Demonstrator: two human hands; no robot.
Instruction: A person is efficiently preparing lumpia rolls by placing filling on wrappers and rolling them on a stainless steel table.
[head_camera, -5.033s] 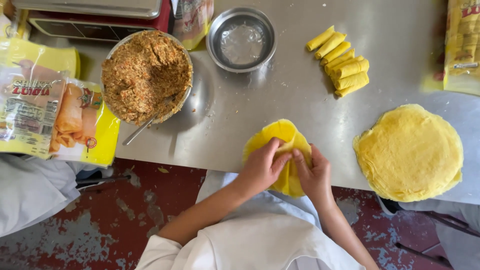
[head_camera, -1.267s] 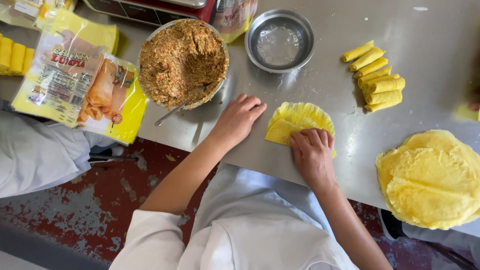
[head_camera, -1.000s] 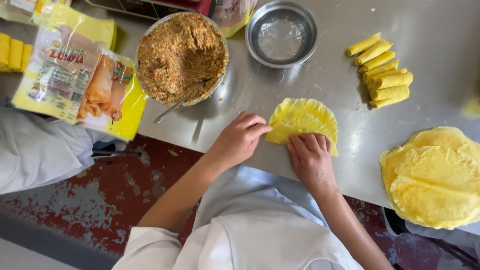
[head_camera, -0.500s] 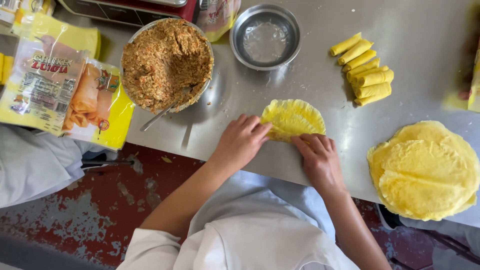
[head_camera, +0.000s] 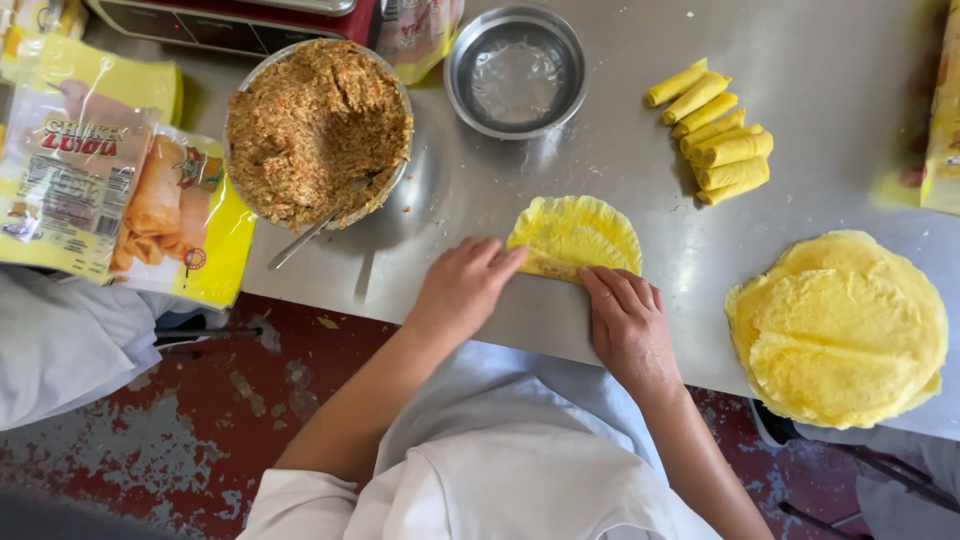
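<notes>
1. Brushed steel is forming the worktable (head_camera: 820, 60), its sheen dulled by crumbs and smears; a worn red floor is showing below its near edge.
2. Lying near that edge is a thin yellow wrapper (head_camera: 580, 232), round and finely pitted, with its near side folded up into a thick roll.
3. Pressing on the roll's left end is the left hand (head_camera: 462, 290), fingers held close together and flat; the right hand (head_camera: 625, 322) is doing the same at the right end, fingers narrow and extended onto the fold.
4. Sitting at the back is a metal bowl (head_camera: 316, 130) of coarse, crumbly brown filling with a spoon handle sticking out, and beside it a smaller, shiny steel bowl (head_camera: 516, 70) of clear liquid.
5. Resting to the right are smooth, finished yellow rolls (head_camera: 715, 135) in a fanned row, and a stack of flat round wrappers (head_camera: 840, 325).
6. Compared with half a second ago, the wrapper is looking more rolled, with both hands sitting slightly farther up it.
</notes>
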